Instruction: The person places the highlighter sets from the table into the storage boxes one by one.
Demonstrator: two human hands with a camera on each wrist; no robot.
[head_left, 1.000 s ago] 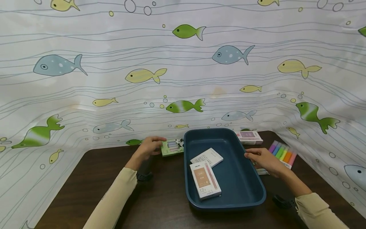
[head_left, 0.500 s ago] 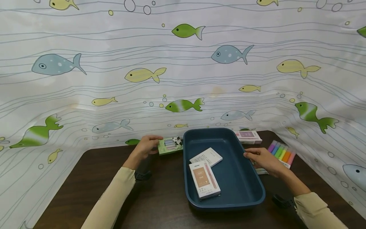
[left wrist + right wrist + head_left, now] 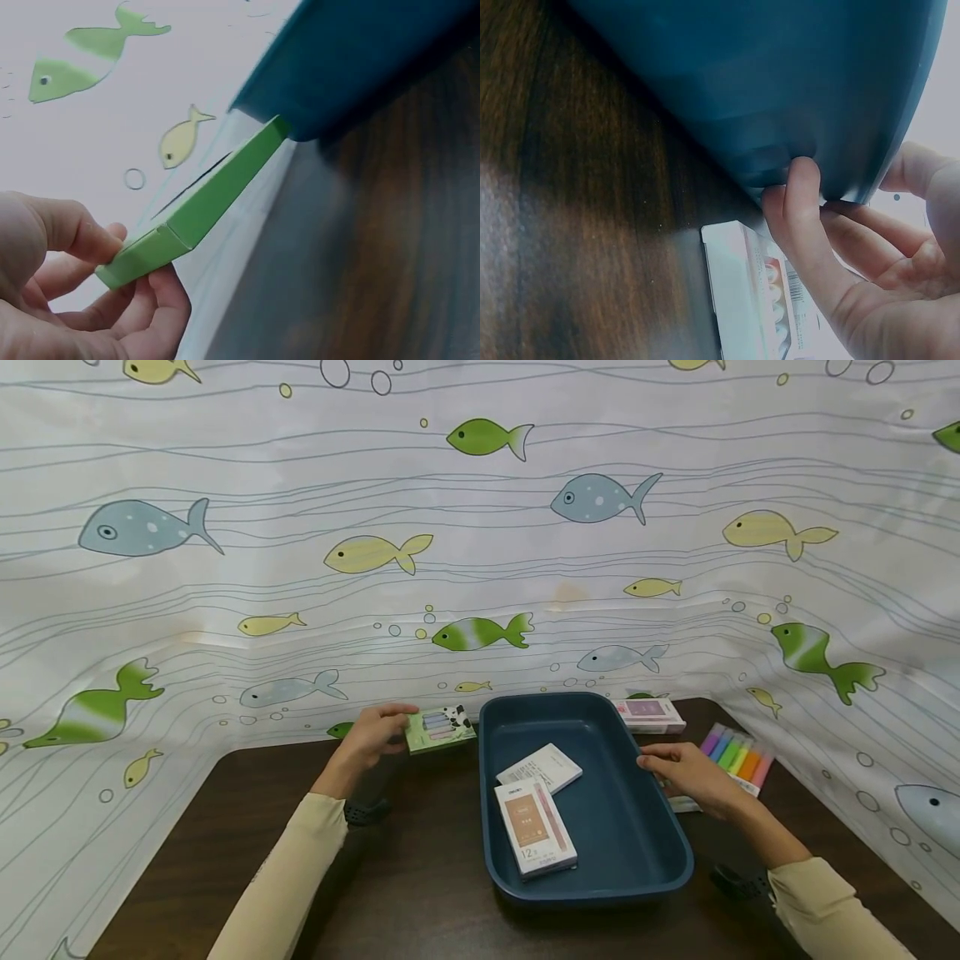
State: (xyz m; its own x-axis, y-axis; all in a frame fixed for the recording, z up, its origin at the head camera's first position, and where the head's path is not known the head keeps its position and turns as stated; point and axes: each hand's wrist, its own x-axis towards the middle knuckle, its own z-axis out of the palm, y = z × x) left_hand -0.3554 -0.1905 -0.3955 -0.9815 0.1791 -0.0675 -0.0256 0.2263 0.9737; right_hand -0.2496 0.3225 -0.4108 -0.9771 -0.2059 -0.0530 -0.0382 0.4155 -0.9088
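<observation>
My left hand [image 3: 367, 739] pinches the left end of a flat green box [image 3: 441, 732] that shows pastel sticks and a cow-like pattern. In the left wrist view the thumb lies on top of this green box [image 3: 217, 196] and fingers are beneath; it is tilted and raised. Its far end is near the blue bin [image 3: 618, 831]. My right hand [image 3: 693, 779] holds the bin's right rim; in the right wrist view the thumb is at the rim and fingertips [image 3: 804, 169] press the outer wall. Inside the bin, a white 12-count box [image 3: 536, 831] overlaps another white box [image 3: 551, 766].
Behind the bin's right side lies a white and pink box [image 3: 651, 716]. A pack of rainbow-coloured markers [image 3: 738, 758] lies beyond my right hand. Beside the bin, partly under that hand, is another white box [image 3: 739, 292]. A fish-print sheet [image 3: 480, 560] surrounds the dark table [image 3: 420, 868].
My left hand has drawn the green box leftward, away from the bin, and lifted it slightly. My right hand stays on the rim. The whole view has shifted a little.
</observation>
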